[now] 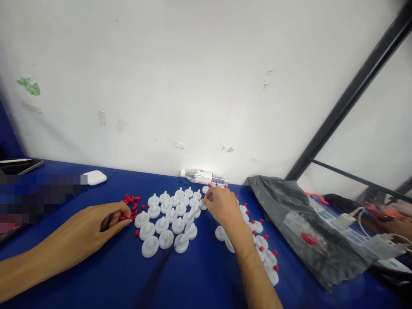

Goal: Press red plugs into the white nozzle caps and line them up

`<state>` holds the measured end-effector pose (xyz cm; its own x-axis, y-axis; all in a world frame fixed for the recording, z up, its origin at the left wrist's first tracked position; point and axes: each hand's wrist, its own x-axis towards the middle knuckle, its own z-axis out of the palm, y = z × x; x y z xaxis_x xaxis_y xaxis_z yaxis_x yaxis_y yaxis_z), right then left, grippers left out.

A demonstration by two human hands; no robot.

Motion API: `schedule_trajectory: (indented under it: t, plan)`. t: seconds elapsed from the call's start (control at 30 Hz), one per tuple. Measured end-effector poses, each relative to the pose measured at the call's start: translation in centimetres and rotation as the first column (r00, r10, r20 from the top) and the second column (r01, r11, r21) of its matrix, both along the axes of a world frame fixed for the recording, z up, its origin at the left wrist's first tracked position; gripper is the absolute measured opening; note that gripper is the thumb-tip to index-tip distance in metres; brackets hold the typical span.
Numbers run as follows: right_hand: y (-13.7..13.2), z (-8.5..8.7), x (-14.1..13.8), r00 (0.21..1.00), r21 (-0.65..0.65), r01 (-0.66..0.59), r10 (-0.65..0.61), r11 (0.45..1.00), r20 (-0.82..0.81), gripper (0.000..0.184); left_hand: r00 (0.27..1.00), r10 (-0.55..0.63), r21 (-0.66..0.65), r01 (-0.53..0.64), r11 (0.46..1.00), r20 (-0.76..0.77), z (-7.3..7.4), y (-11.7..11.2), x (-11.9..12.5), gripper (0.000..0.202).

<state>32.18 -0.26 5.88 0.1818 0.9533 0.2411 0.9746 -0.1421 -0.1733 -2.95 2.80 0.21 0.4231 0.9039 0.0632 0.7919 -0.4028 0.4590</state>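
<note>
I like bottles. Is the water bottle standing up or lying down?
Lying down. The bottle rests on its side against the wall, cap pointing left.

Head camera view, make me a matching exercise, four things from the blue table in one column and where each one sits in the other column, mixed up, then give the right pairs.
Things:
1. water bottle
2. small red caps
3. grey plastic bag
4. white earbud case

Places:
A. far left of the table, behind the left hand
B. lying on its side against the white wall
C. right of the right hand, crumpled on the table
D. loose pile at the left hand's fingertips, beside the white round pieces

Pairs: 1-B, 2-D, 3-C, 4-A
</note>
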Motion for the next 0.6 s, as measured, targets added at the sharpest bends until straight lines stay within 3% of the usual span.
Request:
schedule_trajectory:
  t: [0.3,0.47,0.6]
  plan:
    - [0.7,-0.1,0.8,0.999,0.032,-0.023,0.022,0.999,0.031,0.034,0.999,0.005,-0.01,-0.005,1.0,-0.034,-0.6,0.5,-0.3,0.056]
    - [1.6,-1.8,0.9,0.991,0.033,-0.134,0.134,0.99,0.028,0.048,0.999,0.012,-0.005,-0.013,1.0,-0.033,-0.6,0.5,-0.4,0.056]
    - [2.2,-3.3,1.1,0.988,0.03,-0.157,0.157,0.987,0.0,0.047,1.0,0.006,0.039,-0.006,0.999,0.011,-0.8,0.5,-0.3,0.057]
